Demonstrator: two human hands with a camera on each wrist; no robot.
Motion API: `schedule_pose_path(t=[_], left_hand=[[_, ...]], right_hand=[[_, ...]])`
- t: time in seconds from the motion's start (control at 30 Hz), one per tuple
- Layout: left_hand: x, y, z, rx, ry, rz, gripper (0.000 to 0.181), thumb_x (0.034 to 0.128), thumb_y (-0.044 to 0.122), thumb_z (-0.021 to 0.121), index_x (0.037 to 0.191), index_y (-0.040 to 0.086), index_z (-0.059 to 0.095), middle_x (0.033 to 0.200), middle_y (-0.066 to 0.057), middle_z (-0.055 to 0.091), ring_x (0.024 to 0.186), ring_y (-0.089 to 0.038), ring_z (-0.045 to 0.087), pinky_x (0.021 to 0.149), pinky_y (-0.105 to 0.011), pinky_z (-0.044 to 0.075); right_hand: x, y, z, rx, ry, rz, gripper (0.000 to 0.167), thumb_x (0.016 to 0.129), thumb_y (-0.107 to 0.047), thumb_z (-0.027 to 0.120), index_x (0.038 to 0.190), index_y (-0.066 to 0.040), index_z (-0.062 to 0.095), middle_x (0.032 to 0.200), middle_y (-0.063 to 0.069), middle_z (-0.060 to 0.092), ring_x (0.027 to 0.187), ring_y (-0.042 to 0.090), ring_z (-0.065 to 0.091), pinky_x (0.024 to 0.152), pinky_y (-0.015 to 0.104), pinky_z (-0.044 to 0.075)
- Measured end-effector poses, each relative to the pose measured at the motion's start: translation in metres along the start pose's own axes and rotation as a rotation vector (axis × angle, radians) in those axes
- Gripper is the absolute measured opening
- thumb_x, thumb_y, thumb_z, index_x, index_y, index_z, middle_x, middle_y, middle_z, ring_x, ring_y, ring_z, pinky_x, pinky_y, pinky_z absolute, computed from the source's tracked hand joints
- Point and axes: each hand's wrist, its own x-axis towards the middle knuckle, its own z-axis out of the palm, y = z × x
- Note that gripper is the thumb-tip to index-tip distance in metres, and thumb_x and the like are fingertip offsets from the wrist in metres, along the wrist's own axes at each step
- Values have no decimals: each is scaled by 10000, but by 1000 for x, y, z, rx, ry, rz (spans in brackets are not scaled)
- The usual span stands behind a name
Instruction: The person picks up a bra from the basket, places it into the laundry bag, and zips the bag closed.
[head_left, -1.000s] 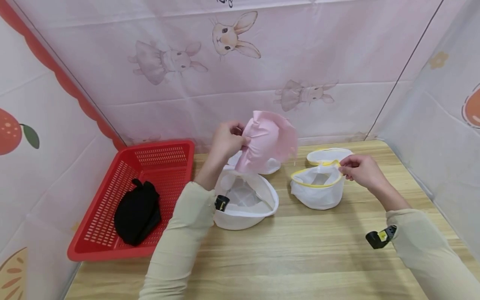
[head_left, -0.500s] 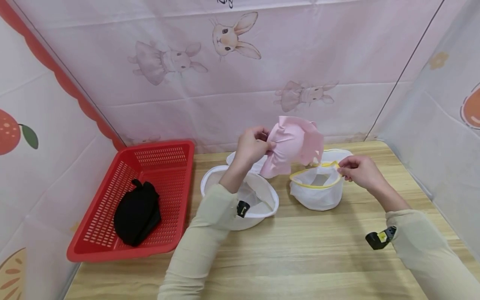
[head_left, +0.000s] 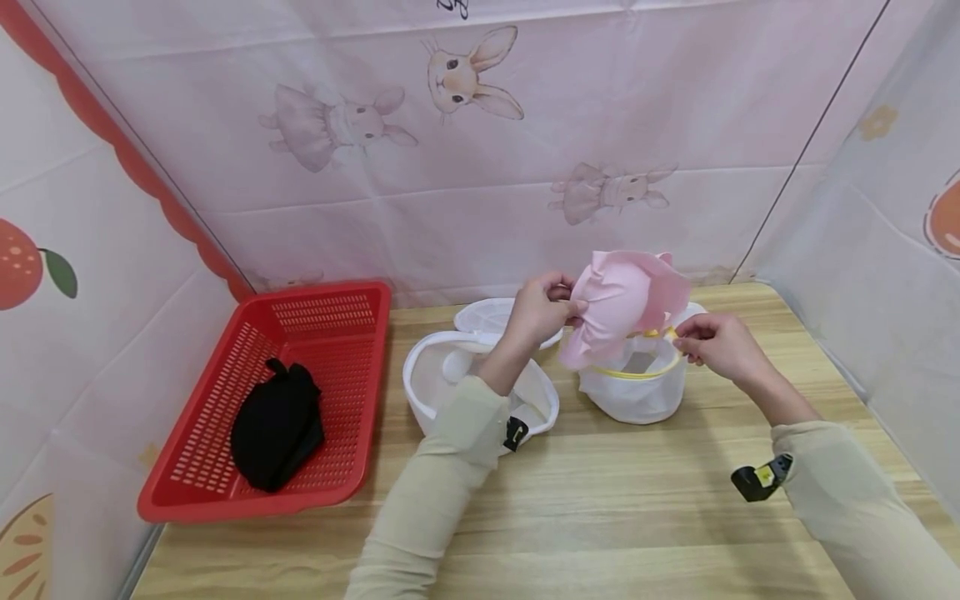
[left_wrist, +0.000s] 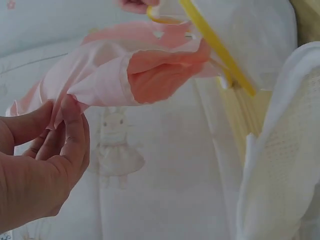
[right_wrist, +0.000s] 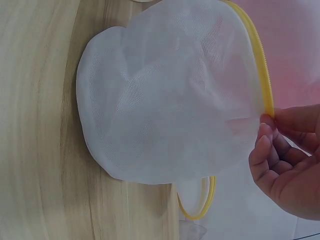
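My left hand (head_left: 542, 312) pinches a pink bra (head_left: 618, 296) by its gathered edge, holding it in the air. The bra's rounded cup shows, and its far side hangs over the opening of a white mesh laundry bag (head_left: 633, 396) with a yellow zip rim. In the left wrist view, the pink cloth (left_wrist: 107, 75) is folded, with a darker pink inside. My right hand (head_left: 723, 346) pinches the yellow rim (right_wrist: 265, 85) of this bag at its right side. The bag stands unzipped on the table, its lid folded back behind, partly hidden by the bra.
A second white mesh bag (head_left: 423, 379), with its lid (head_left: 483, 317) laid back, stands just left, partly behind my left forearm. At the left, a red plastic basket (head_left: 255, 504) contains a black cloth garment (head_left: 273, 429). Printed fabric walls (head_left: 487, 200) surround the wooden table (head_left: 600, 517).
My left hand has carried the pink bra rightward and slightly down, from above the left bag to over the yellow-rimmed bag. My right hand has kept its hold on the rim.
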Motion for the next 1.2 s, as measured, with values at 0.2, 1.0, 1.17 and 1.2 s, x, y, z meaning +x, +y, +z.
schedule_pose_path(t=[0.2,1.0,1.17,1.2], left_hand=[[3,-16,8,-22,-51,-25,156,769,-135,622,904,-77,568,840,-184,640,631,-118,567,628,-262,544],[5,-43,18,188,-72,-13,134,802,-99,600,877,11,582,659,-60,581,484,-113,530,473,-170,485],[4,-44,25,336,-74,7,132,796,-73,612,843,49,591,597,-21,551,460,-115,528,423,-142,435],[4,-44,26,346,-76,1,130,794,-71,616,832,51,589,595,-18,545,457,-113,523,418,-141,431]], right_hand=[[0,1,1,6,11,-15,153,850,23,586,940,145,561,691,77,566,561,86,505,488,218,460],[0,5,0,48,58,-17,172,880,20,542,940,181,531,707,91,581,563,46,515,509,196,481],[-1,6,-1,28,100,-40,151,867,46,540,952,171,541,727,120,595,566,35,519,512,195,484],[-1,5,-1,23,108,-46,147,864,52,537,953,168,544,732,129,598,568,34,519,513,195,485]])
